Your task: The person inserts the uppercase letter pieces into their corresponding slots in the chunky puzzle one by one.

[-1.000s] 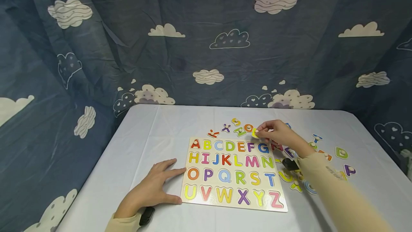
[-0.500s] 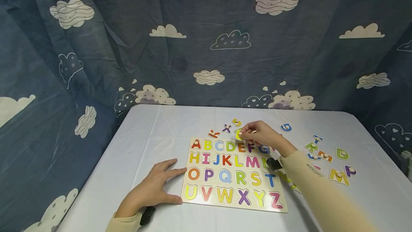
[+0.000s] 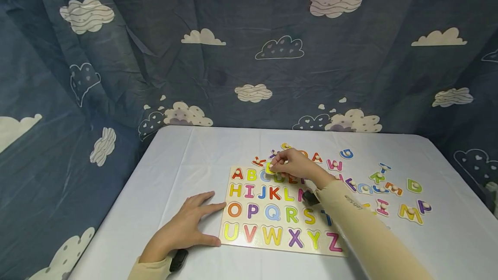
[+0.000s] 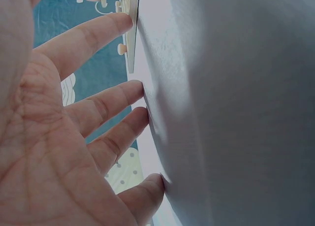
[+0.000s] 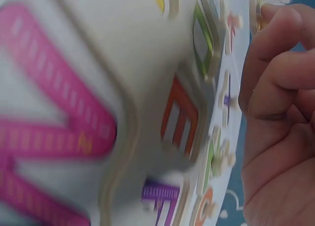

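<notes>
Our right hand (image 3: 293, 164) pinched a yellow letter (image 3: 268, 169) at the far edge of the board (image 3: 261, 216); our spread left hand (image 3: 184, 226) braced its side. Keeping level looked wise!

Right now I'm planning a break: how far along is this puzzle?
Early, apparently, though some slots are hidden: knobbed A looks seated in the board. The right hand pinches a yellow piece near its far edge. Loose letters such as P and K on the table remain.
</notes>
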Demonstrator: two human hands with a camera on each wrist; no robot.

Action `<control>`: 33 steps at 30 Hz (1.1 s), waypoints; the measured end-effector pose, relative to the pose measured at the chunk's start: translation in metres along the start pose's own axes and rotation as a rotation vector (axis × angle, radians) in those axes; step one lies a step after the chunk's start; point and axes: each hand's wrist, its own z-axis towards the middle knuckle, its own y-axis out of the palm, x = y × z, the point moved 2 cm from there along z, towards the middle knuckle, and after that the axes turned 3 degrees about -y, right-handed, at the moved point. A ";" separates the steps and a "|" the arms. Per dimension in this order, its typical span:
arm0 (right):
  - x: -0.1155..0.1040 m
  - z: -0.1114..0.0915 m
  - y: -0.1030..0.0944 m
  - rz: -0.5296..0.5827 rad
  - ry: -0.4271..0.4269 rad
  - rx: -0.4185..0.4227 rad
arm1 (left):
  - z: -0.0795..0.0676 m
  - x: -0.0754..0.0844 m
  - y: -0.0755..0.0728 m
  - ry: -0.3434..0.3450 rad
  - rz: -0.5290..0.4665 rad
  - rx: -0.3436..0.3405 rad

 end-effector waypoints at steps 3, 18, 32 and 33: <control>-0.003 0.005 0.007 -0.005 0.006 -0.008 | 0.000 0.000 -0.001 0.012 0.009 0.001; -0.021 0.018 0.034 0.005 0.012 -0.045 | 0.001 -0.002 -0.002 0.033 0.015 -0.012; -0.028 0.024 0.048 -0.019 0.033 -0.039 | 0.001 -0.001 -0.001 0.033 0.014 -0.009; -0.028 0.024 0.048 -0.019 0.034 -0.038 | 0.001 -0.001 -0.002 0.032 0.014 -0.009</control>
